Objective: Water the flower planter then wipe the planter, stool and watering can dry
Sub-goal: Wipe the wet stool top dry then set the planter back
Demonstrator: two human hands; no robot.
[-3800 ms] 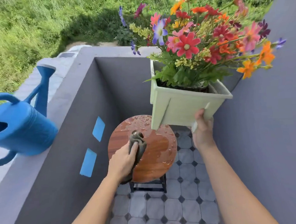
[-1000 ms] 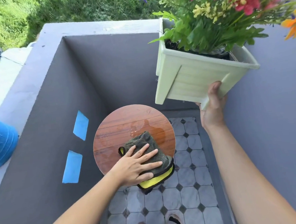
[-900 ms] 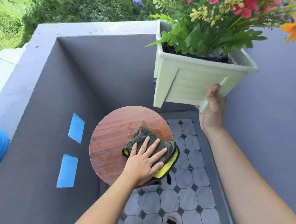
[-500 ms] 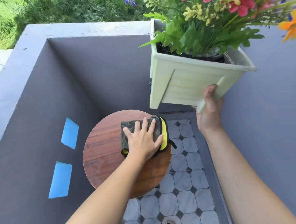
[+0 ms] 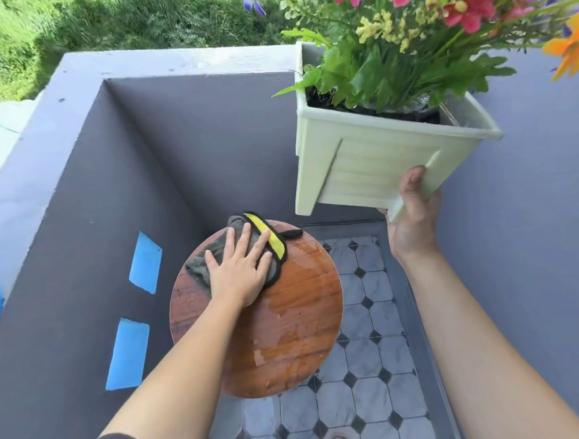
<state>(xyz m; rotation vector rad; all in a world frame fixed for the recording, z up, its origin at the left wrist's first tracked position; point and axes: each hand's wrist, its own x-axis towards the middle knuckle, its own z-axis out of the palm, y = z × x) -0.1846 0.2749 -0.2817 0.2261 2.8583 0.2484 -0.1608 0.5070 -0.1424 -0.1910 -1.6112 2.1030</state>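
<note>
Cloth (image 5: 213, 257) on stool (image 5: 287, 323), planter (image 5: 372, 168) raised right above stool

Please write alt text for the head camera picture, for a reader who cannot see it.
Seen from above, a person's left hand presses a grey and yellow cloth flat on a round wooden stool, while the right hand holds a pale green planter of flowers up off it. Grey walls and a tiled floor surround them.

From my head, the single camera looks steeply down, close over my forearms, toward the stool (image 5: 270, 327) and tiled floor (image 5: 368, 413).
</note>
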